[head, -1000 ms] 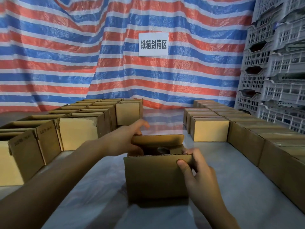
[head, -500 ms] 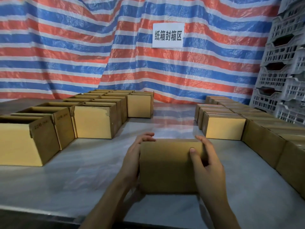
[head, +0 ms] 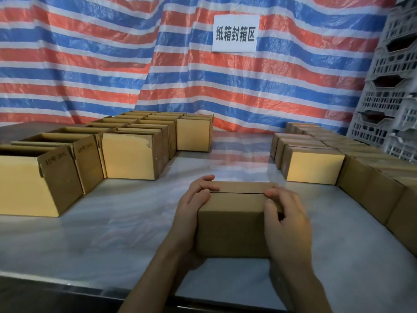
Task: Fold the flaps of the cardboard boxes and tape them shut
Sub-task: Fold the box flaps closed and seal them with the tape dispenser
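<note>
A small brown cardboard box (head: 232,231) stands on the grey table (head: 112,233) right in front of me. Its top flaps lie folded down and meet in a thin dark seam. My left hand (head: 194,204) wraps the box's left side, with its fingers curled over the top onto the flaps. On the right side my right hand (head: 284,213) grips the box, fingertips pressing the flaps near the seam's right end. No tape shows on this box, and no tape roll is in sight.
Rows of open cardboard boxes (head: 126,154) fill the table's left. Closed boxes (head: 313,166) line the right side. Stacked grey plastic crates (head: 392,86) rise at the far right. A striped tarp with a white sign (head: 235,33) hangs behind.
The flaps stood open a second ago; both hands have folded them down and now hold them flat. The box sits closer to me, and my view has tipped upward.
</note>
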